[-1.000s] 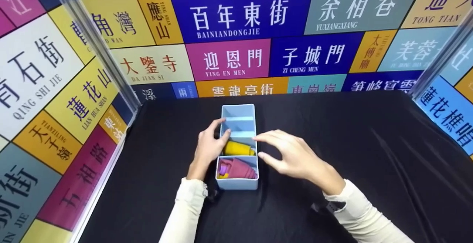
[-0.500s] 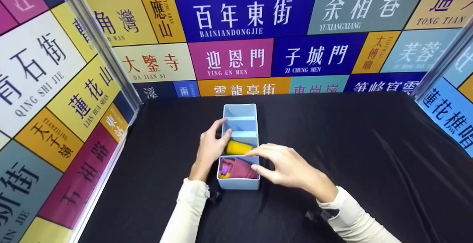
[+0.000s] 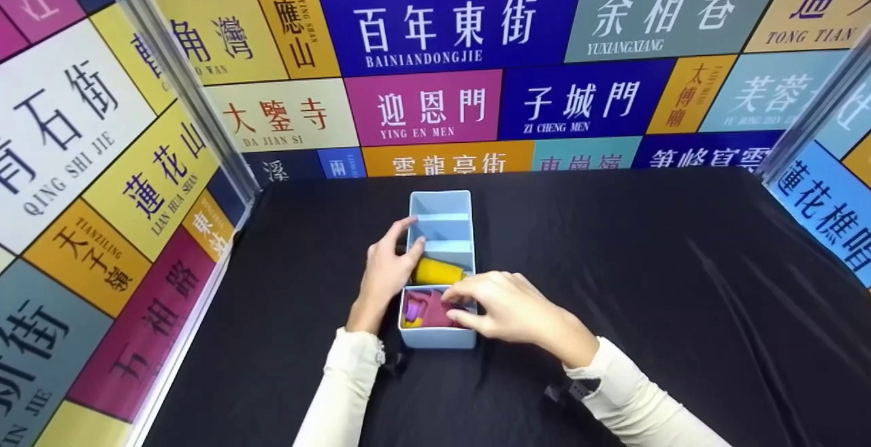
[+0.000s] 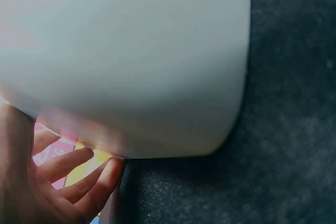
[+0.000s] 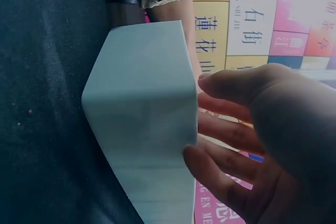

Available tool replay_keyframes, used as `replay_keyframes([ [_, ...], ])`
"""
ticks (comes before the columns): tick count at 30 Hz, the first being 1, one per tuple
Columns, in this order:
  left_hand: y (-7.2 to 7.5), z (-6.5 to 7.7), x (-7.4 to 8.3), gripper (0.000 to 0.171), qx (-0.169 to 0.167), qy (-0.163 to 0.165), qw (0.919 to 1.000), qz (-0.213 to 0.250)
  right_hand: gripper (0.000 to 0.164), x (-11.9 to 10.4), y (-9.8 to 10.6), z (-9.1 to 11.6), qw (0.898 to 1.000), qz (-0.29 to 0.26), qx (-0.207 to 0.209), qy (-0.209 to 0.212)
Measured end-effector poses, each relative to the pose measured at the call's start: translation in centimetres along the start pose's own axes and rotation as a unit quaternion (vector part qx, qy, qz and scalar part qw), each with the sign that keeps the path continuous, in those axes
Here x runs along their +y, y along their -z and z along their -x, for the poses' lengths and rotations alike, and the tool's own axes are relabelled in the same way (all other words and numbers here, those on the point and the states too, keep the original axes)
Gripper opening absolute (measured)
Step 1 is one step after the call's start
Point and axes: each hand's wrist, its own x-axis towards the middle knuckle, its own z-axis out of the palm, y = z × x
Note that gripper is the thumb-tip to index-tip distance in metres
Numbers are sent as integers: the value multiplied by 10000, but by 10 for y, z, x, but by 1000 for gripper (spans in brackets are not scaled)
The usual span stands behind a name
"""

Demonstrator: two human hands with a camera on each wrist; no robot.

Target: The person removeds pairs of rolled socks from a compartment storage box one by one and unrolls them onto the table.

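The right hand (image 3: 507, 304) is reaching over the near rim area with its thumb and forefinger parted by a narrow gap, and directly beneath these tips a maroon bundle (image 3: 435, 312) is lying in the compartment nearest the wearer. The bundle is looking soft and folded, its matte cloth-like surface creasing at the left, and whether the fingertips are touching it I cannot tell. To the left of the right hand's tips, a small purple piece (image 3: 413, 311) is showing bright and rounded beside the maroon folds, with a sliver of yellow peeking out below it

The left hand (image 3: 386, 267) is standing wider, its thumb and forefinger spreading apart while their tips are resting on the left rim of the box (image 3: 437, 339); whether they are pinching the wall I cannot tell. Around both grips the box is appearing long, pale blue and smooth, its corners rounding and its dividers splitting it crosswise. Between the two hands, just beyond the right fingertips, a yellow roll (image 3: 437, 271) is lying on its side in the next compartment, looking plain and thick. Under everything, a black cloth (image 3: 646, 243) is spreading out, wrinkling to the right of the right hand
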Motion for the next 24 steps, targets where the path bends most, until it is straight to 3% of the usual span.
replay_keyframes([
  [12, 1, 0, 1, 44, -76, 79, 9999, 105, 35, 1, -2, -13, 9982, 35, -500, -324],
  [24, -1, 0, 1, 48, -74, 22, 9998, 187, 29, -10, 10, -35, 9831, 534, -1574, -767],
])
